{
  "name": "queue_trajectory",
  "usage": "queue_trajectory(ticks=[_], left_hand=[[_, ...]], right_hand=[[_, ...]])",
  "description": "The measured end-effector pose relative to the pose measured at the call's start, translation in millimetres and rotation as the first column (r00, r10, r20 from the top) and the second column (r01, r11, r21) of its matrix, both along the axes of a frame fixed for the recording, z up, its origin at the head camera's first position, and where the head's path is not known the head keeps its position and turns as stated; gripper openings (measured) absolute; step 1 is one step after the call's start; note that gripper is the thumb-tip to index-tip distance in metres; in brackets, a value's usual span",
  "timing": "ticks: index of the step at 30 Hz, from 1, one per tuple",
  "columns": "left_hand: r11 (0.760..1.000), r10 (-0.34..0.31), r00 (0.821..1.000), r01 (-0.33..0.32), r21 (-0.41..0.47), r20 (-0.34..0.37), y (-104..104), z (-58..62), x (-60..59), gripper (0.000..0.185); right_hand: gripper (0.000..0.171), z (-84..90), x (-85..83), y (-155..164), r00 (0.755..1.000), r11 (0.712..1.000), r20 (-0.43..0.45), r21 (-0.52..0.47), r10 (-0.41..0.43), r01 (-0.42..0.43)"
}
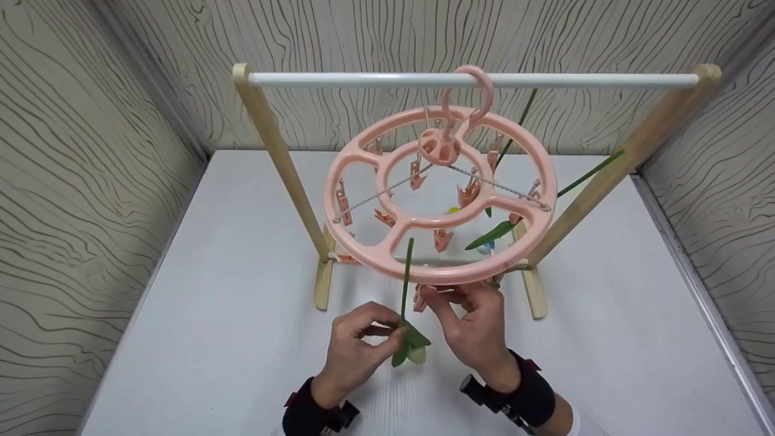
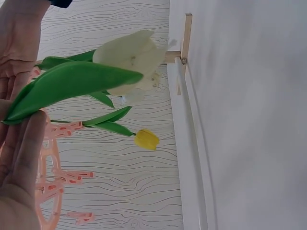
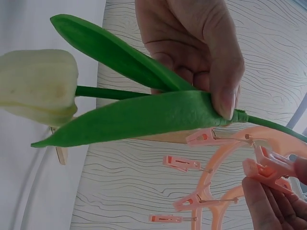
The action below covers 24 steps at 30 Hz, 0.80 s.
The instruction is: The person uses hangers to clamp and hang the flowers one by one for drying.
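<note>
My left hand (image 1: 380, 333) pinches the green stem (image 1: 405, 281) of a white tulip (image 1: 416, 355), bloom down and stem end up toward the hanger rim. In the left wrist view, the pale bloom (image 2: 129, 55) and a long leaf (image 2: 72, 84) lie beside my fingers (image 2: 21, 143). Just under the front rim of the pink round clip hanger (image 1: 363, 151), my right hand (image 1: 458, 300) pinches a pink clip (image 1: 419, 300). The right wrist view shows my right fingers (image 3: 268, 208) on that clip (image 3: 268, 167). There too, the left hand (image 3: 201, 52) holds the stem beside the bloom (image 3: 38, 86).
The hanger hooks over a white rod (image 1: 363, 79) on a wooden rack (image 1: 278, 157) standing on a white table (image 1: 230, 290). A yellow tulip (image 2: 146, 139) and other green stems (image 1: 587, 174) hang from its clips. Wood-grain walls enclose three sides.
</note>
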<state>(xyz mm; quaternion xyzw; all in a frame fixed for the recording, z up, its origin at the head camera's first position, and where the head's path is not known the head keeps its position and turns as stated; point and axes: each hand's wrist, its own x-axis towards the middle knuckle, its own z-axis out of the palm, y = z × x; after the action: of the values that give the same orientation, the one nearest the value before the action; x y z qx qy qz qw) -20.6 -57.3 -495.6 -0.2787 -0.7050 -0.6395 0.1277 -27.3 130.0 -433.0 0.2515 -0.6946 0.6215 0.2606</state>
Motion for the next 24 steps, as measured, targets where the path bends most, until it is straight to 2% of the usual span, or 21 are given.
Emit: queue_trajectory(ticks=[5, 15, 24], left_hand=[[1.0, 0.0, 1.0, 0.0, -0.008, -0.014, 1.1, 3.3, -3.9, 0.018], [1.0, -0.006, 1.0, 0.006, -0.007, -0.031, 4.9, 8.5, -8.1, 0.016], [0.999, -0.028, 1.0, 0.028, -0.018, -0.003, 7.1, 11.5, -10.2, 0.021]], right_hand=[[0.034, -2.1, 0.8, 0.4, 1.0, 1.0, -0.013, -0.011, -0.005, 0.005], [0.029, -4.0, 6.1, -1.5, 0.994, 0.994, 0.02, -0.005, -0.107, 0.108], [0.029, -6.0, 5.7, -4.5, 0.995, 0.994, 0.018, -0.033, -0.1, 0.101]])
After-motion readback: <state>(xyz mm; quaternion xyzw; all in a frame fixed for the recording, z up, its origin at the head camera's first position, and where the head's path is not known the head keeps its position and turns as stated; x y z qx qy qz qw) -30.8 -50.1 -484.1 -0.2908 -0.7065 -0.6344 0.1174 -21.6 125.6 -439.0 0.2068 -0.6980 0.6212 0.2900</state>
